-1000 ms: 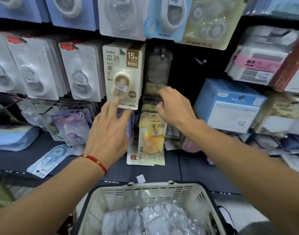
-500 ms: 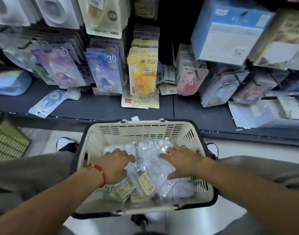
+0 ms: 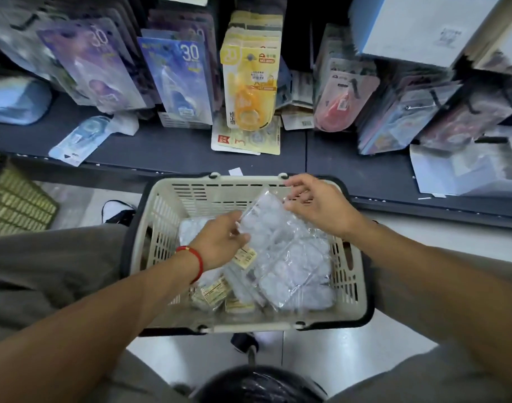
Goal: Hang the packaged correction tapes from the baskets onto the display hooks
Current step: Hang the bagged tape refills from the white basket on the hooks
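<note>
A cream plastic basket (image 3: pixel 161 228) sits between my knees, filled with clear-wrapped packs of correction tape (image 3: pixel 292 274). One clear pack (image 3: pixel 263 216) is lifted at the basket's far side. My left hand (image 3: pixel 219 242), with a red cord at the wrist, pinches its near left edge. My right hand (image 3: pixel 315 205) holds its far right corner with curled fingers. Above the basket, carded correction tapes hang on the display: purple (image 3: pixel 95 65), blue (image 3: pixel 179 80), yellow (image 3: pixel 249 82) and red (image 3: pixel 342 97).
A dark shelf (image 3: pixel 167 152) runs across in front of the basket, with a loose blue pack (image 3: pixel 80 138) and a flat card (image 3: pixel 243 141) on it. A green crate (image 3: pixel 13 196) stands at the left. White boxes (image 3: pixel 417 24) sit at the upper right.
My view dropped from the hooks to the basket. Both hands came down into it, and now they have lifted one clear pack toward the far rim.
</note>
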### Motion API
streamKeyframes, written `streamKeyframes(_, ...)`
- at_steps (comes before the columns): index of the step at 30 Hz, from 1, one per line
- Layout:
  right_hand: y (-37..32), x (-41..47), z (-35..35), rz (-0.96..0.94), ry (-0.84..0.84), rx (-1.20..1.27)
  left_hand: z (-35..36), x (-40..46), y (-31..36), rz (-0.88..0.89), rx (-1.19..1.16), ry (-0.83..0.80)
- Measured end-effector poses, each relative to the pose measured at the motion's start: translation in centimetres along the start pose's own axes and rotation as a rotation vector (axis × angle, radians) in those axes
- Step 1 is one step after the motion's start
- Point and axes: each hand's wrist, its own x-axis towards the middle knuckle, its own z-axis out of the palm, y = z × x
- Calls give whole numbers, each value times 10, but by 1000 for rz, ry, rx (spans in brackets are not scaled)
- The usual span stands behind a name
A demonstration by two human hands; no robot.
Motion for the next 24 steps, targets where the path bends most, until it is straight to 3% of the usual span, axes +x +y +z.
streamKeyframes(2, 15, -5, -12, -102, -100, -370, -7, 2, -7, -119, -211, 48)
streamKeyframes(4, 33, -19, -17, -155, -439, -685, -12, 3, -15, -223, -343, 53)
streamKeyframes(5, 42, -27, -16, -149, -590, -804, -13, 4, -18, -265, -365, 56)
streamKeyframes(7, 56, -39, -11, -158, -707, -897, -13, 5, -22, -337, -408, 60)
streamKeyframes(11, 48, -35, -16, -181, -603, -709, -9, 6, -20, -394, -504, 72)
streamKeyframes(16, 11, -21, -37, -110, -409, -285, -12, 10, -8, -303, -462, 137)
streamKeyframes(21, 1, -8, -34, -129, -432, -200, -12, 1, -2, -308, -484, -48)
streamKeyframes(24, 0, -13, -13, -65, -310, -76, -6, -7, -5, -219, -370, -213)
